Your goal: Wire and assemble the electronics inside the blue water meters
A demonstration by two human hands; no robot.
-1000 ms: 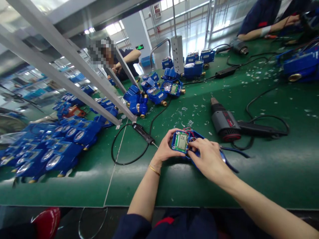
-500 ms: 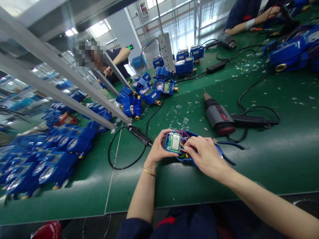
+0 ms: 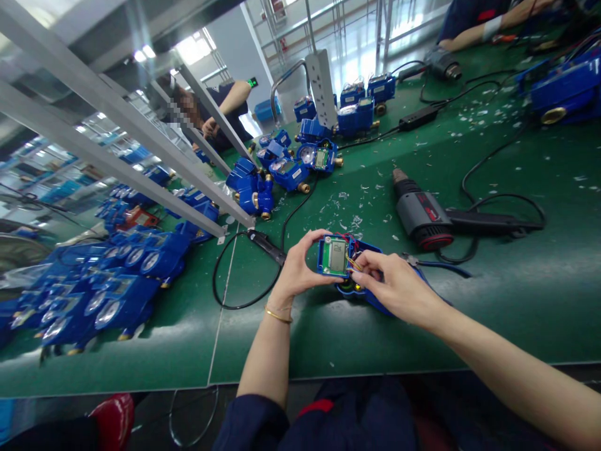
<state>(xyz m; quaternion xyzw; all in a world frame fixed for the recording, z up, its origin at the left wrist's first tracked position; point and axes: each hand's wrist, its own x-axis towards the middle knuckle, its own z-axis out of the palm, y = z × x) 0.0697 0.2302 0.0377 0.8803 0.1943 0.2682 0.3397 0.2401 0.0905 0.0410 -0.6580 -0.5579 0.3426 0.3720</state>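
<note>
My left hand [image 3: 297, 268] grips a blue open case by its left side, thumb below and fingers above. Inside the case sits a green circuit board with a grey display [image 3: 337, 255]. Thin yellow and other coloured wires [image 3: 353, 263] come off the board's right side. My right hand [image 3: 399, 282] pinches these wires between thumb and fingertips. Beneath both hands lies the blue water meter body [image 3: 346, 289], partly hidden, with a brass-coloured part showing. Pliers with blue handles [image 3: 444, 268] rest just beyond my right hand.
A heat gun [image 3: 425, 216] lies at the right, its cable looping behind. Left of my hands is a corded electric screwdriver [image 3: 265, 245]. Several blue meters [image 3: 288, 173] stand by a power strip [image 3: 322, 88]; others crowd the left [image 3: 126, 275]. Grey posts [image 3: 154, 147] slant nearby. Two people sit beyond.
The view has shifted slightly, moving the scene right. My right fingers have drawn back a little from the board, and more of the wires shows. My left hand keeps its hold on the case.
</note>
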